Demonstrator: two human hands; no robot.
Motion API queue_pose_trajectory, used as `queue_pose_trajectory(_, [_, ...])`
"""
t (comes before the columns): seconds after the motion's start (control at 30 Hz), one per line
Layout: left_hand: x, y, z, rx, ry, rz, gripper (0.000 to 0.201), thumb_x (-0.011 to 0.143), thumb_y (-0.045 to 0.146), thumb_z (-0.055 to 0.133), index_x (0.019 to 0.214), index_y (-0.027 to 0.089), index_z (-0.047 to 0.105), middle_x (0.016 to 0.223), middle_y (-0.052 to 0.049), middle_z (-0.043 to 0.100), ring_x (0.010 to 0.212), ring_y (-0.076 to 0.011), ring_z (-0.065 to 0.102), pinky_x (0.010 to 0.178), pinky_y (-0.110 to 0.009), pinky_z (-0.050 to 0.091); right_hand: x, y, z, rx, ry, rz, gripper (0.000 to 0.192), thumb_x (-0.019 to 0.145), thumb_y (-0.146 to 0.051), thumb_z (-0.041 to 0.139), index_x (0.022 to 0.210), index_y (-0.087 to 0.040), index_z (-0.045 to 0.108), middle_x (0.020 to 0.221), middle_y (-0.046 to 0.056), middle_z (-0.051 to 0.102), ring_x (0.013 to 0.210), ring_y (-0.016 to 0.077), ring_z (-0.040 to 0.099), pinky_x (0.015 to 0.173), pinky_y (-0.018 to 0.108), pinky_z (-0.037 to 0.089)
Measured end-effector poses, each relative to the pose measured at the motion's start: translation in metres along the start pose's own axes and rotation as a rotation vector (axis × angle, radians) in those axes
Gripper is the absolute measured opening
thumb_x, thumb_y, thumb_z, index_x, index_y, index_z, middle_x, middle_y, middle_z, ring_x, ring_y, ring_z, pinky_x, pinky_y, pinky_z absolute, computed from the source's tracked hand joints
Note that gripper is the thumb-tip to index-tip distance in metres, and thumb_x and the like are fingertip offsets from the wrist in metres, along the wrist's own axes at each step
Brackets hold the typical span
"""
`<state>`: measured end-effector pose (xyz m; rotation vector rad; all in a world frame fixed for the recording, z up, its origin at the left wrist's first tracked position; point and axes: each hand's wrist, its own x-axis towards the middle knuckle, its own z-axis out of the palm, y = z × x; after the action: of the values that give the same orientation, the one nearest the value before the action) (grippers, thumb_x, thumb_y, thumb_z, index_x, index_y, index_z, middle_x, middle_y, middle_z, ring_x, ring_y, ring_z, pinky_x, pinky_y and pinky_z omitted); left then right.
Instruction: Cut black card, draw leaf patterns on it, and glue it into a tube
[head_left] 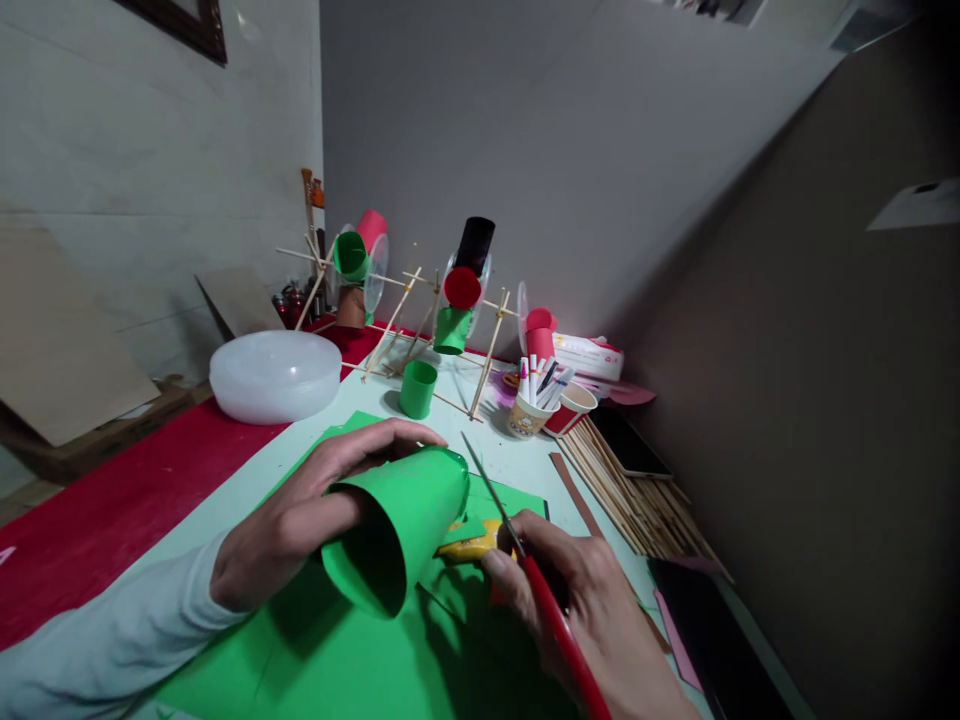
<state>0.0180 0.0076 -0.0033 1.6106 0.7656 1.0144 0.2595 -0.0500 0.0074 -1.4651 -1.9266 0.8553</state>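
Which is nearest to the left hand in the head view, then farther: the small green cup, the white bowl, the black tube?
1. Small green cup, just beyond left hand.
2. White bowl, far left.
3. Black tube, high on stick frame, by wall.

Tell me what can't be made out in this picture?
Head view only:
- Scissors: handles hidden inside the right hand.
- Yellow thing: mostly covered by the green paper tube in the left hand.
- Box lettering: too small.
- Picture frame: cut off by the top edge.
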Motion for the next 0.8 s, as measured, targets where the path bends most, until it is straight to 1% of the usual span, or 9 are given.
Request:
queue_pose_trajectory(0.1, [0.004,0.004,-0.005,0.069,0.021,-0.083,0.046,0.076,0.03,0.055,0.121,0.027,0.065,0.119,-0.003,0.069,0.113,-0.0298,0.06,0.095,-0.035,0.046,0.004,0.001,-0.006,0.038,0.007,0.081,0.047,0.089,-0.064,0.051,0.069,-0.021,0.047,0.055,-0.005,0.041,0.052,0.0111,0.037,0.047,0.023,0.027])
queue_pose_trajectory(0.2, [0.011,0.002,-0.013,0.222,0.021,-0.189,0.044,0.078,0.036,0.05,0.117,0.024,0.067,0.108,-0.004,0.07,0.098,-0.0282,0.062,0.08,-0.032,0.048,0.006,0.003,-0.01,0.139,-0.015,0.143,0.048,0.084,-0.068,0.057,0.073,-0.021,0.05,0.059,-0.004,0.046,0.052,0.0115,0.042,0.046,0.021,0.032])
queue_pose_trajectory(0.33, [0.019,-0.005,-0.019,0.35,0.033,-0.271,0.034,0.079,0.043,0.055,0.098,0.022,0.074,0.095,-0.004,0.069,0.086,-0.0248,0.06,0.066,-0.029,0.044,0.004,0.002,-0.011,0.266,-0.077,0.21,0.05,0.08,-0.07,0.06,0.076,-0.022,0.052,0.06,-0.005,0.045,0.046,0.0088,0.037,0.035,0.018,0.026])
queue_pose_trajectory(0.43, [0.021,-0.007,-0.022,0.379,0.072,-0.314,0.039,0.08,0.051,0.057,0.101,0.022,0.073,0.096,-0.006,0.07,0.088,-0.0272,0.061,0.061,-0.029,0.044,0.004,0.003,-0.011,0.279,-0.095,0.184,0.051,0.078,-0.071,0.063,0.074,-0.021,0.05,0.06,-0.005,0.043,0.045,0.0075,0.037,0.035,0.017,0.025])
queue_pose_trajectory(0.47, [0.021,-0.008,-0.022,0.386,0.085,-0.312,0.042,0.081,0.054,0.057,0.104,0.023,0.073,0.1,-0.006,0.071,0.092,-0.0288,0.061,0.064,-0.031,0.046,0.005,0.004,-0.011,0.284,-0.095,0.184,0.052,0.078,-0.071,0.063,0.074,-0.021,0.05,0.059,-0.006,0.042,0.044,0.0071,0.036,0.035,0.017,0.025])
queue_pose_trajectory(0.53, [0.023,-0.008,-0.025,0.399,0.113,-0.277,0.044,0.08,0.057,0.059,0.107,0.024,0.072,0.109,-0.007,0.071,0.104,-0.0316,0.061,0.08,-0.036,0.049,0.006,0.008,-0.01,0.298,-0.089,0.195,0.053,0.08,-0.073,0.06,0.076,-0.021,0.051,0.058,-0.007,0.041,0.042,0.0065,0.034,0.035,0.018,0.024])
queue_pose_trajectory(0.6, [0.025,-0.009,-0.028,0.411,0.14,-0.226,0.045,0.079,0.057,0.062,0.108,0.024,0.072,0.115,-0.007,0.071,0.111,-0.0328,0.059,0.095,-0.041,0.045,0.006,0.011,-0.011,0.345,-0.115,0.176,0.05,0.083,-0.071,0.059,0.075,-0.022,0.051,0.055,-0.007,0.04,0.04,0.0066,0.031,0.035,0.019,0.024])
queue_pose_trajectory(0.7, [0.027,-0.006,-0.032,0.421,0.176,-0.163,0.044,0.079,0.056,0.065,0.107,0.023,0.072,0.112,-0.008,0.073,0.109,-0.0334,0.062,0.1,-0.045,0.043,0.004,0.013,-0.011,0.535,-0.184,0.068,0.046,0.091,-0.063,0.053,0.07,-0.022,0.048,0.049,-0.007,0.038,0.042,0.0094,0.034,0.041,0.023,0.027])
queue_pose_trajectory(0.8, [0.024,0.003,-0.03,0.443,0.307,-0.054,0.04,0.083,0.053,0.065,0.108,0.023,0.069,0.118,-0.009,0.07,0.115,-0.0324,0.06,0.104,-0.045,0.04,0.001,0.011,-0.009,0.774,-0.289,0.009,0.042,0.091,-0.062,0.053,0.083,-0.021,0.055,0.054,-0.005,0.042,0.047,0.0114,0.036,0.048,0.026,0.031])
